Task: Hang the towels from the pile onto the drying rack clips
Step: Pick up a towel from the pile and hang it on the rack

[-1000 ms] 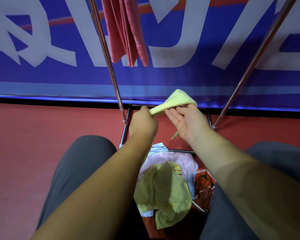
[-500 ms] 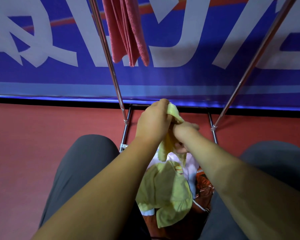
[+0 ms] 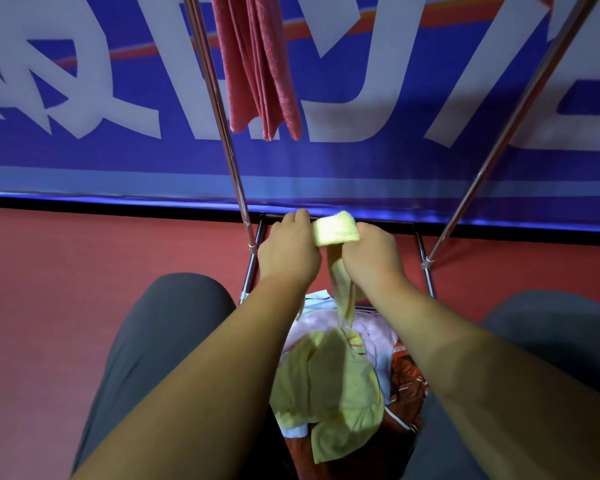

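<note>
A small pale yellow towel (image 3: 335, 230) is stretched between my two hands, its loose end hanging down below them. My left hand (image 3: 288, 252) grips its left end and my right hand (image 3: 373, 256) grips its right end. Under my forearms lies the pile of towels (image 3: 329, 386), with a yellow one on top and pink, white and orange ones beneath. A pink towel (image 3: 257, 64) hangs from the top of the drying rack, whose clips are out of view. The rack's metal poles (image 3: 219, 109) slant up on both sides.
My knees in grey trousers (image 3: 160, 327) flank the pile. A blue banner wall with white letters (image 3: 361, 161) stands right behind the rack. Red floor (image 3: 84, 258) spreads to the left and right. The rack's right pole (image 3: 499, 133) leans outward.
My hands, bunched together on the yellow towel half a second ago, have moved apart and up, pulling the towel's top edge taut between them.
</note>
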`<state>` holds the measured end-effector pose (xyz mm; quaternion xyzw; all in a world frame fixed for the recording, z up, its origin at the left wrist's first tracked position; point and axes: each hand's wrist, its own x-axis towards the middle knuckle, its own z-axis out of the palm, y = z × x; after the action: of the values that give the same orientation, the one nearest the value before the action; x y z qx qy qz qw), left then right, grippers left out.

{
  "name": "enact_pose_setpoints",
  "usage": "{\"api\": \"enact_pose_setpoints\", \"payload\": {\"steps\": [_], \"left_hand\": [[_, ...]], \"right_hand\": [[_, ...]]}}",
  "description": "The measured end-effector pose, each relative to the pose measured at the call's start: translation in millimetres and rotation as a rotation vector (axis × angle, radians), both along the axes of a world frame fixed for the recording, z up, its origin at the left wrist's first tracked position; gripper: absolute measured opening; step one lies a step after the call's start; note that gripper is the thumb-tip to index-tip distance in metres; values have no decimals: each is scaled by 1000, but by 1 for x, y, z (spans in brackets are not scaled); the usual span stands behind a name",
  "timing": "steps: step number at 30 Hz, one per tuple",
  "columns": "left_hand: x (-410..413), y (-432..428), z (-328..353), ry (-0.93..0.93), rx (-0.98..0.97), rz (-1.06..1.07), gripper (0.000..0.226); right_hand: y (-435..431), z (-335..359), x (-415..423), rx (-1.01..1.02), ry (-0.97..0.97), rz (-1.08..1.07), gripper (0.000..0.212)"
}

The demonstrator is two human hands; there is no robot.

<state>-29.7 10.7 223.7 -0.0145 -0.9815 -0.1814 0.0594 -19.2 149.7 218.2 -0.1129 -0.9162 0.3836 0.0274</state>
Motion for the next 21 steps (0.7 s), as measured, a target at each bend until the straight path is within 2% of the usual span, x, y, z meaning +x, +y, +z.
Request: {"api": "enact_pose_setpoints", "payload": {"steps": [2,5,6,8,12,14,21], "left_hand": [[-2,-3,-5,-31,1,15,33],[-4,-5,-6,-31,76,36,35],[-4,-6,-5,-19,106,35,34],[-3,-6,-1,33,193,28,36],[6,-5,13,110,549,95,52],[11,-7,22,121,640,123,52],[12,-26,63,201,602,76,52]], "right_hand": [[0,0,3,-70,64,-10,23],[5,1,4,-100,53,-32,57],[8,0,3,-84,49,-35,61],[11,-3,0,-76,58,-60,60],[13,-3,-2,-135,59,-84,50],[12,2,-2,-121,75,-62,47],[6,40,-1,-70,228,-23,41]]}}
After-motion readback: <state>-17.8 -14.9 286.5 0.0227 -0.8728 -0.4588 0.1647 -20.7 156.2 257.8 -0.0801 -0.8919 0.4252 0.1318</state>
